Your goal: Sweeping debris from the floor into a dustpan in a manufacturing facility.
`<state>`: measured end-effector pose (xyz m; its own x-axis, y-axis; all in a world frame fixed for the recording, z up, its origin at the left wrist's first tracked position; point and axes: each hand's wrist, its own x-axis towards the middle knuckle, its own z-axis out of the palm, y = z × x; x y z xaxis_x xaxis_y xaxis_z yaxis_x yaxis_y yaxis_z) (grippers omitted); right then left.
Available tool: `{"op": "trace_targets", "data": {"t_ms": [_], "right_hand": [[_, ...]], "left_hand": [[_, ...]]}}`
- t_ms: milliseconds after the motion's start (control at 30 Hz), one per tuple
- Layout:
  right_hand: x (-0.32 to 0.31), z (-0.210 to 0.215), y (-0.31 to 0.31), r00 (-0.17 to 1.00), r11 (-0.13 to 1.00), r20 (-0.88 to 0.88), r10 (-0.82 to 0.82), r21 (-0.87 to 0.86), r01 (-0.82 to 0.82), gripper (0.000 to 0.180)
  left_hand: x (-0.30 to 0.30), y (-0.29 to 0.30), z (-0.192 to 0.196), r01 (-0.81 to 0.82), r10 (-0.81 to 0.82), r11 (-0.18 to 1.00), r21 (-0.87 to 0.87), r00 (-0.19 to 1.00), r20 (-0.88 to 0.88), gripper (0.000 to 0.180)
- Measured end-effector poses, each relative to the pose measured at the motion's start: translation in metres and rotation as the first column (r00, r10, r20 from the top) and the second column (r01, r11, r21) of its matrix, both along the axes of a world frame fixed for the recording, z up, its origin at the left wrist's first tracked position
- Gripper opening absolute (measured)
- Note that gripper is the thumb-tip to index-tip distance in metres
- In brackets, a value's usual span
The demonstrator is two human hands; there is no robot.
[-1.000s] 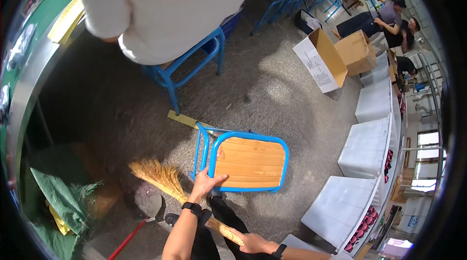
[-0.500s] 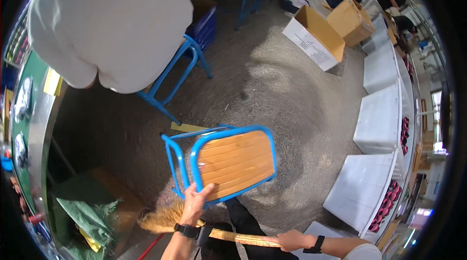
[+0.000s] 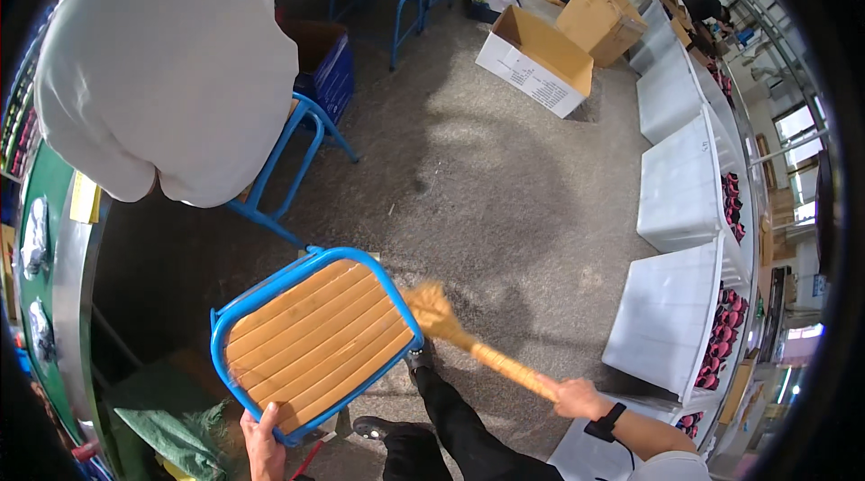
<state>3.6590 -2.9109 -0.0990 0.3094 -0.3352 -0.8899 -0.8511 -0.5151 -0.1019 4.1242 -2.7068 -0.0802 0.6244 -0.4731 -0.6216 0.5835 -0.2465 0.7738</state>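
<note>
My left hand (image 3: 264, 445) grips the near edge of a stool (image 3: 317, 346), its thumb on the wooden slats. The stool has a slatted brown seat in a blue metal frame and is tilted toward me; its legs are mostly hidden beneath the seat. In my right hand (image 3: 581, 400) is the handle of a straw broom (image 3: 509, 366). The broom's bristle head (image 3: 432, 308) points away to the left, just beside the stool's right edge, and is smeared by motion. My shoes and black trousers show below.
A person in a white shirt (image 3: 171, 67) sits on another blue stool (image 3: 293, 170) at the left, by a green-topped workbench (image 3: 54, 238). Open cardboard boxes (image 3: 532, 58) stand farther off. White bins (image 3: 671, 328) with pink-and-black items line the right. Green cloth (image 3: 176, 436) lies lower left.
My left hand has brought the stool left and nearer, turning it. The broom has come out from behind my left wrist and swung to the stool's right side. The view has shifted too.
</note>
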Motion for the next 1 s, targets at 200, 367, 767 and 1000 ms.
{"op": "trace_targets", "data": {"t_ms": [200,367,767,1000], "right_hand": [[-0.01,-0.073,-0.081,0.844,0.867,0.317,-0.432,-0.111,0.486,0.087],[0.067,-0.171,-0.199,0.416,0.518,0.365,-0.833,0.252,0.817,0.088],[0.103,-0.178,0.067,0.982,0.998,0.181,0.052,-0.047,-0.044,0.057],[0.092,-0.105,0.099,0.976,0.972,0.165,0.14,0.165,-0.168,0.071]], "left_hand": [[-0.021,0.036,0.005,-0.088,0.086,0.99,0.11,0.996,0.025,0.043],[-0.037,0.038,0.033,-0.023,0.044,0.965,0.261,0.996,-0.073,0.014],[-0.055,0.079,0.057,-0.27,0.319,0.889,0.369,0.945,-0.076,0.018],[-0.05,0.148,0.057,-0.17,0.208,0.941,0.292,0.972,-0.106,0.016]]}}
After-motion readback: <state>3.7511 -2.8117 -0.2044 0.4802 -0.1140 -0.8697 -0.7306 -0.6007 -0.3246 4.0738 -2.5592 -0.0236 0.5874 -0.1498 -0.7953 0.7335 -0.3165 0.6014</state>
